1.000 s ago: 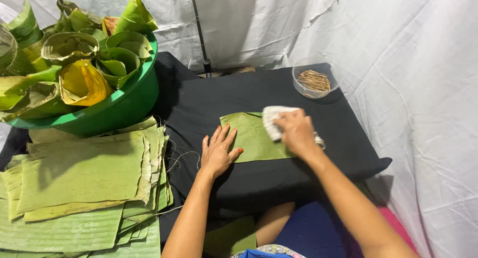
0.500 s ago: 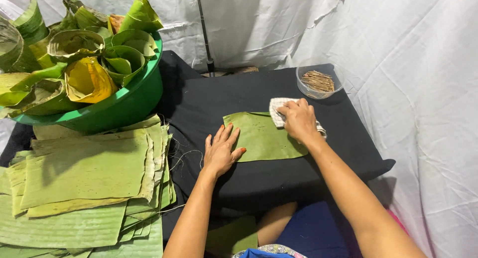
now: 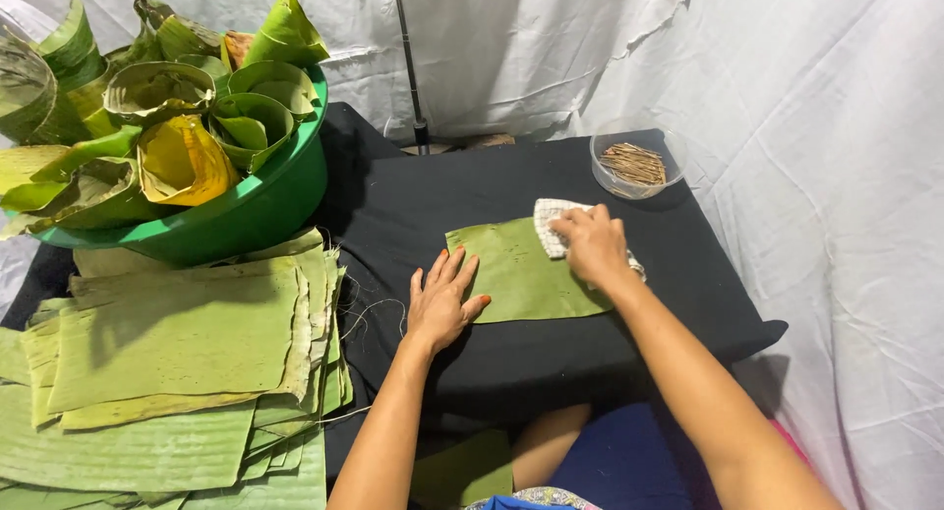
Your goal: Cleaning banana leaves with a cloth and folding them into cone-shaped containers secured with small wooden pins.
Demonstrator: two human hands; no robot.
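A rectangular green leaf piece (image 3: 521, 274) lies flat on a black cloth-covered table (image 3: 472, 190). My left hand (image 3: 444, 299) presses flat with fingers spread on the leaf's near left edge. My right hand (image 3: 590, 244) grips a white checked cloth (image 3: 549, 225) and presses it onto the leaf's far right corner.
A stack of flat green leaf sheets (image 3: 167, 353) lies at the left. Behind it stands a green basin (image 3: 251, 210) full of folded leaf cups (image 3: 177, 107). A clear bowl of thin brown sticks (image 3: 632, 164) sits at the table's far right. White fabric hangs all around.
My right hand has slid the cloth a little to the left over the leaf. My left hand has stayed on the leaf's left edge. The view has shifted slightly.
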